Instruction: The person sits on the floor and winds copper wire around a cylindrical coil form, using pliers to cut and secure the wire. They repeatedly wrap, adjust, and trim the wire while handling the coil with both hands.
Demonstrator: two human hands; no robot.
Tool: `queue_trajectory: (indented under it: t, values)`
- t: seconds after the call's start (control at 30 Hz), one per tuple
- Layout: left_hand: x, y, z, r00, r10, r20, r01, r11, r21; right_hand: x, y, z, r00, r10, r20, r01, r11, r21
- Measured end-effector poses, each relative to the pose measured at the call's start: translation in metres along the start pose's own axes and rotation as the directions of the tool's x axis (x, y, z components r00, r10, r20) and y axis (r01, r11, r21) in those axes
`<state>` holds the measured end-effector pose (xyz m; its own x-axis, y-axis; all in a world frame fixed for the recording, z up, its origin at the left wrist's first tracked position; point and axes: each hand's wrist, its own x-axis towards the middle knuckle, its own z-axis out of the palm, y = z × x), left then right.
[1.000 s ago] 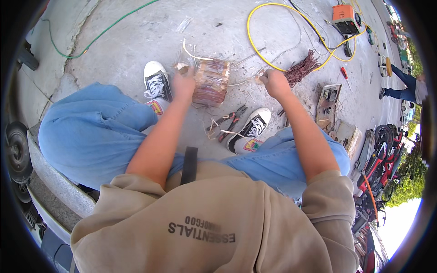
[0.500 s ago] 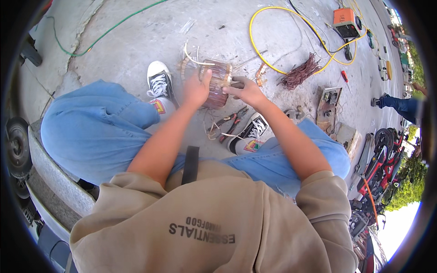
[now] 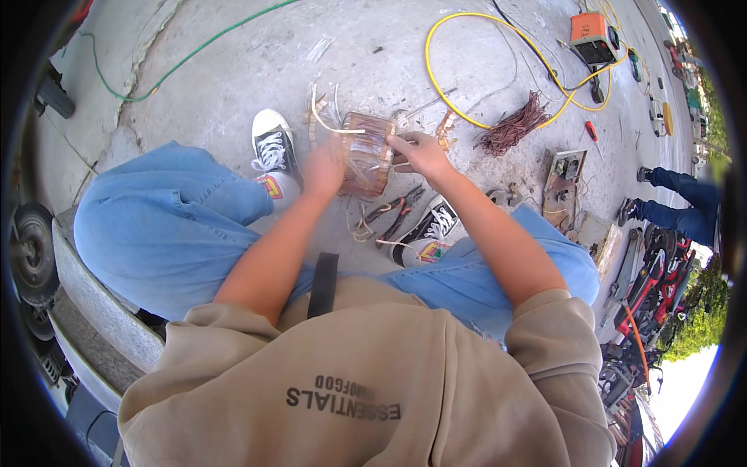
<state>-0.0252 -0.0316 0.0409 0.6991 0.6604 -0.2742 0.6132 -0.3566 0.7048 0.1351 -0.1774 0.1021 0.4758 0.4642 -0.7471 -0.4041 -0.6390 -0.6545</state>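
Between my hands is a copper wire coil, a reddish-brown block of windings with pale strips along its edges. My right hand grips its right edge, thumb on top and fingers curled beneath. At the coil's left side, my left hand is blurred by motion and its fingers cannot be made out. A white sleeve-like strip curves over the coil's far left corner. Just nearer than the coil, red-and-black pliers lie on the concrete beside my right shoe.
A bundle of reddish-brown wire lies to the right, beside a looped yellow hose. Farther off are a red screwdriver and an orange box-shaped machine. A metal plate with parts lies near my right knee. Another person's legs show at far right.
My left thumb has come off the coil's top, and that hand has shifted left and slightly down. More of the coil shows. At far right the other person's legs have moved into fuller view.
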Motion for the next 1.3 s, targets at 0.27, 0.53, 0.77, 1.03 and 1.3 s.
queue_trajectory:
  t: [0.27,0.53,0.77,1.03,1.3]
  values:
    - [-0.005,0.053,-0.012,0.982,-0.181,0.062,0.163,0.961,0.222,-0.003,0.024,0.006,0.996,-0.067,0.057,0.075,0.985,-0.157]
    - [-0.007,0.052,-0.019,0.986,-0.133,0.103,0.113,0.977,0.183,-0.004,0.027,0.007,0.982,-0.132,0.138,0.144,0.986,-0.080]
    - [0.004,0.044,-0.012,0.987,-0.140,0.075,0.125,0.976,0.176,-0.014,0.015,-0.002,0.977,-0.172,0.123,0.188,0.973,-0.137]
    - [0.009,0.046,-0.020,0.989,-0.134,0.068,0.120,0.976,0.185,-0.011,0.012,-0.015,0.945,-0.307,0.115,0.328,0.870,-0.369]
    - [0.020,-0.016,0.011,0.993,-0.099,-0.070,0.094,0.993,-0.073,0.006,-0.011,-0.069,0.919,-0.370,-0.137,0.237,0.795,-0.558]
